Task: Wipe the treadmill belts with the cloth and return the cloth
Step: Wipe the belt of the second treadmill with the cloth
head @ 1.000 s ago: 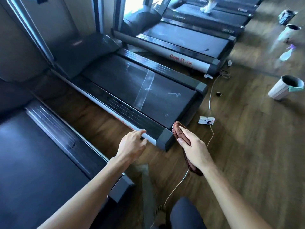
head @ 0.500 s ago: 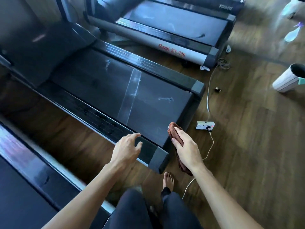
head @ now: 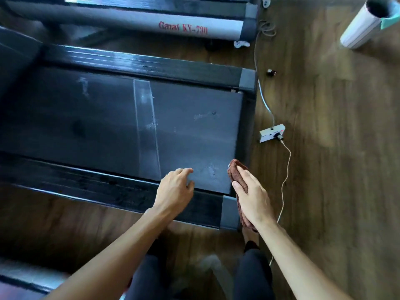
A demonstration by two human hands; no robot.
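Left hand (head: 175,187) relaxed, fingers loosely spread above near corner of dusty black treadmill belt (head: 121,124), holding nothing. Right hand (head: 252,197) grips folded reddish-brown cloth (head: 236,173) at belt's rear edge. Beyond: white power strip (head: 271,133) on wood floor (head: 335,148).

A treadmill belt (head: 108,126) is laid across the left and middle of the scene, flanked by a near side rail (head: 97,187) and a far side rail (head: 140,63); a second treadmill (head: 129,20) is placed beyond the far rail; a corner of a third treadmill (head: 21,280) is seen at the near left; the left hand (head: 175,189) is held over the near right corner of the belt; just to its right, the cloth (head: 238,176) is gripped by the right hand (head: 253,200) at the belt's right end; on the floor (head: 324,191) to the right, a power strip (head: 271,133) is set near that end, with a cable (head: 285,169) led nearward from it; a bin (head: 359,24) is placed at the far right.
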